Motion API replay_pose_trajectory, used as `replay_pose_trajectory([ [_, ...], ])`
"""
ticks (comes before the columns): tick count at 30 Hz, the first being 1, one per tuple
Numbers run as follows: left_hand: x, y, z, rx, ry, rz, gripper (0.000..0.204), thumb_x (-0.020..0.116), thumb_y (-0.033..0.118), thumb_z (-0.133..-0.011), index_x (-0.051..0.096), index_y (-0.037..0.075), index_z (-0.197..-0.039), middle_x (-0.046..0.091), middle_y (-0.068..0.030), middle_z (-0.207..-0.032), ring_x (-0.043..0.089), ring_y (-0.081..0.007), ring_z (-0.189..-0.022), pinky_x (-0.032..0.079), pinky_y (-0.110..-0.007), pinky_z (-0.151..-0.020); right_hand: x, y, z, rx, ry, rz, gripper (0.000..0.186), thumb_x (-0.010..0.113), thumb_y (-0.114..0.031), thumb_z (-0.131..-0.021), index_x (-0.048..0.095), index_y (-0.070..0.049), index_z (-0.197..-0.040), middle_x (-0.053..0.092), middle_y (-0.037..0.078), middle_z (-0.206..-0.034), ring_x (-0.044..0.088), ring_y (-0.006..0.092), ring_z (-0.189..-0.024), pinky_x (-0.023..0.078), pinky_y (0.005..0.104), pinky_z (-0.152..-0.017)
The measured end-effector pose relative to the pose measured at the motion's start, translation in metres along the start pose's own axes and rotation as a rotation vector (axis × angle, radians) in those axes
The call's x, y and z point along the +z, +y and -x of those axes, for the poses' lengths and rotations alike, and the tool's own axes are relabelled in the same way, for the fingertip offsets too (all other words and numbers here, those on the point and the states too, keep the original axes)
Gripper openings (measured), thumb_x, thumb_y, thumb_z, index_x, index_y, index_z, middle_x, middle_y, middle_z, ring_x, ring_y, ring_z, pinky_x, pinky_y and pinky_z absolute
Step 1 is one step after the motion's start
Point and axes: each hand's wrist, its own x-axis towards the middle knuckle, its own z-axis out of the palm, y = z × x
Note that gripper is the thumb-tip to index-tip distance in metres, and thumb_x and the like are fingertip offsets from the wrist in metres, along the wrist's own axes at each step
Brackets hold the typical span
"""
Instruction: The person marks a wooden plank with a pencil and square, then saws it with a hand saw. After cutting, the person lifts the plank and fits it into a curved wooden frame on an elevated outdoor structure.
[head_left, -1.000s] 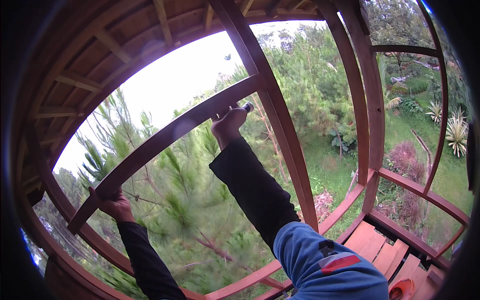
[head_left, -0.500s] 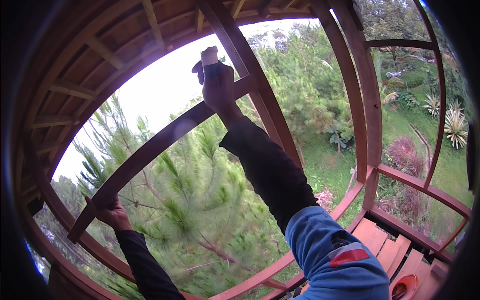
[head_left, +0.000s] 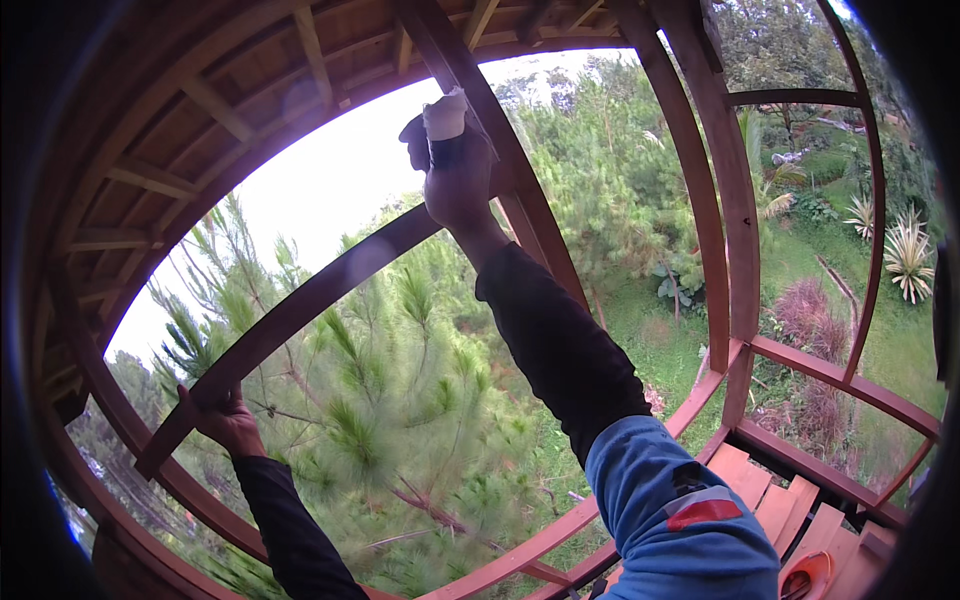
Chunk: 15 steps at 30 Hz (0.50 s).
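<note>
A reddish-brown wooden beam [head_left: 310, 290] slants up from the lower left to an upright post [head_left: 500, 130]. My left hand [head_left: 228, 420] is closed round the beam near its lower end, with the fingers partly behind the wood. Higher up, my right hand [head_left: 460, 190] is closed at the beam's upper end, beside the post, and covers the joint there. It grips an object with a whitish, rough-edged top [head_left: 445, 117] and a dark band below. What kind of object this is I cannot make out.
A slatted wooden roof [head_left: 150, 180] curves overhead. More posts [head_left: 735, 200] and a low rail [head_left: 830, 370] frame the right side. Loose planks [head_left: 785, 510] and an orange object [head_left: 808, 575] lie at the lower right. Pine branches [head_left: 400, 400] stand just beyond the frame.
My right hand has slid slightly right and down, closer to the upright post, with the whitish-topped object in it. The right arm has shifted right too. My left hand keeps its place on the beam.
</note>
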Motion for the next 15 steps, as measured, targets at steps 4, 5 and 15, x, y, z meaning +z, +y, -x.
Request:
replay_pose_trajectory([
  [4,0.005,-0.015,-0.001,-0.009,-0.015,0.037,0.036,0.067,0.042,-0.103,0.075,0.008,-0.099,0.077,-0.0078,-0.09,0.077,-0.0236,-0.082,0.064,-0.051,-0.093,-0.021,0.027,-0.006,-0.033,0.087,0.008,0.054,0.049,-0.043,-0.114,0.068,-0.001,-0.086,0.053,-0.001,-0.064,0.048,0.0082,-0.061,0.036,0.0293,-0.058],
  [5,0.001,-0.011,-0.005,-0.011,-0.016,0.033,0.036,0.067,0.042,-0.103,0.075,0.008,-0.099,0.077,-0.0077,-0.09,0.077,-0.0235,-0.082,0.064,-0.05,-0.093,-0.021,0.037,-0.005,-0.001,0.071,0.033,0.049,0.05,-0.041,-0.113,0.069,-0.002,-0.088,0.055,-0.001,-0.067,0.049,0.0077,-0.062,0.037,0.0285,-0.059],
  [15,-0.007,-0.014,-0.008,0.003,-0.106,0.063,0.035,0.068,0.042,-0.102,0.073,0.008,-0.094,0.076,-0.0066,-0.085,0.075,-0.0222,-0.079,0.064,-0.05,-0.093,-0.024,0.036,-0.005,-0.098,-0.074,0.342,0.034,0.057,-0.034,-0.11,0.072,-0.005,-0.103,0.069,0.001,-0.089,0.063,0.0096,-0.081,0.051,0.0284,-0.076],
])
